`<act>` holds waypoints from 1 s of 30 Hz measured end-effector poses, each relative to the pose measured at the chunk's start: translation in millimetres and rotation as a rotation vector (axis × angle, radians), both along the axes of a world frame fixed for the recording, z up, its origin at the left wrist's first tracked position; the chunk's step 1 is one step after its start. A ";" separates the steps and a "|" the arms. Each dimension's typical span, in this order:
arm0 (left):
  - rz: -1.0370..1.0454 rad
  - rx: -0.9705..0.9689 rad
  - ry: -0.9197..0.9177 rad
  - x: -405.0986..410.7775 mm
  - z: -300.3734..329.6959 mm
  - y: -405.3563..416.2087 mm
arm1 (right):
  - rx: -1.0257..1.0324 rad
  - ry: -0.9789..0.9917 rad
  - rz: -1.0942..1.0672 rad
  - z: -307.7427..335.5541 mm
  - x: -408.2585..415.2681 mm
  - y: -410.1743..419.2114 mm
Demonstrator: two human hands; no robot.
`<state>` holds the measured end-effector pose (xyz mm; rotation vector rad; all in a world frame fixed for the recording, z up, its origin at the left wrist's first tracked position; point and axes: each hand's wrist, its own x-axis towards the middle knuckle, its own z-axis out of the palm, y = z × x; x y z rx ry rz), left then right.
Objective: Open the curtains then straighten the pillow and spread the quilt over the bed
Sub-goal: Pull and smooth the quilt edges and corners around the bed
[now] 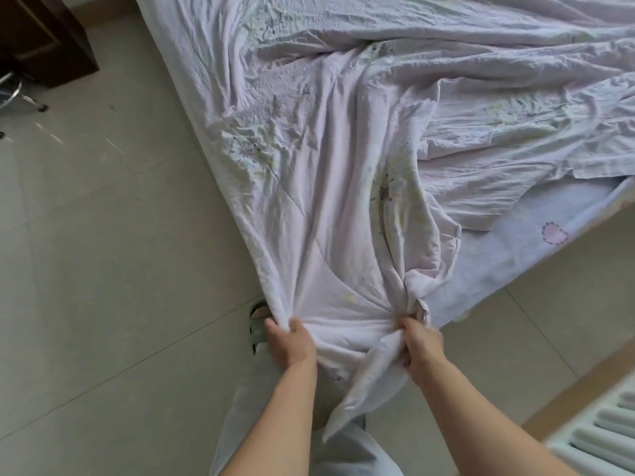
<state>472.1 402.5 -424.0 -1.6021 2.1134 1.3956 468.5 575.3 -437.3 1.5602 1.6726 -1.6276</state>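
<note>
Radiator [598, 427], cabinet [41, 32], green slipper [257, 326]

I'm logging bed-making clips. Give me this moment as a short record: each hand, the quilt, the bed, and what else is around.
left hand: grips the quilt's near edge
right hand: grips bunched quilt at the bed's corner
quilt: pale, floral, creased, pulled toward the person, not yet spread flat
bed: sheet bare at the near right corner
pillow: not in view
floor: light tiles; a green slipper beside the left hand
around: dark cabinet upper left, radiator lower right
</note>
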 end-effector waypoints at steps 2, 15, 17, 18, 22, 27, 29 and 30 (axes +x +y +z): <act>-0.079 -0.034 -0.094 5.6 -6.3 -10.1 | 0.038 0.030 0.032 -3.3 7.3 4.6; -0.322 -0.319 -0.093 -5.2 -13.6 30.8 | 0.169 0.242 0.291 1.8 7.6 13.6; -0.420 -0.399 -0.037 -4.3 -11.7 38.0 | 0.021 0.117 0.364 -1.7 13.2 18.7; -0.480 -0.436 -0.003 -3.2 -11.1 41.0 | -0.059 0.055 0.410 -0.5 17.4 20.8; -0.815 -0.280 0.138 2.2 -10.6 53.1 | -0.133 -0.026 0.519 3.7 27.2 28.5; -1.025 -0.018 0.257 3.1 9.4 84.7 | 0.150 0.200 0.756 2.6 41.0 28.4; -1.082 0.045 0.169 -1.3 12.2 97.0 | 0.221 0.324 0.738 6.8 44.0 27.8; -1.076 0.066 0.121 -4.6 12.4 100.9 | 0.197 0.361 0.718 9.6 43.6 28.8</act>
